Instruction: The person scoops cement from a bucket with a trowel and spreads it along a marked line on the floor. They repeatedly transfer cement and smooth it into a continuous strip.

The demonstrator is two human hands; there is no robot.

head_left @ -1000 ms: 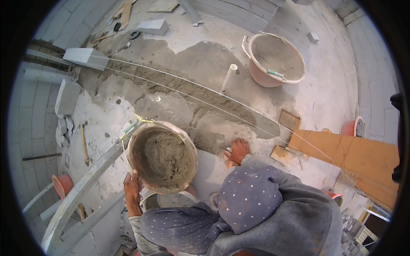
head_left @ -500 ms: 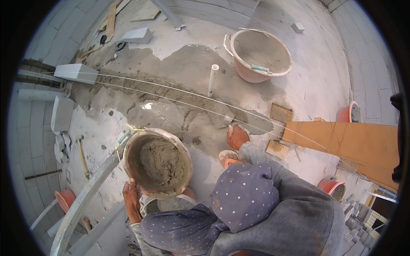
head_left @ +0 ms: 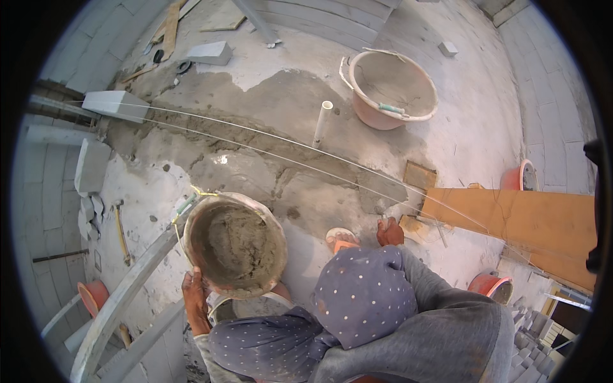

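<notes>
My left hand grips the lower left rim of a bucket of wet grey mortar. This bucket has a yellow cord and a green handle grip, and overlaps another pale-rimmed bucket. My right hand is closed beside a small mortar-stained board. What looks like a trowel juts from the fist, mostly hidden. Ahead lies a rough band of spread mortar, with two taut white strings above it. My dotted knees and a sandalled foot are between the hands.
A white pipe stands upright past the strings, near a large pink tub. An orange-brown board lies to the right. Pale blocks, a hammer and a curved metal bar are on the left.
My right hand has drawn back from the mortar's edge, moving right and nearer to me with the trowel. My left hand stays on the bucket rim.
</notes>
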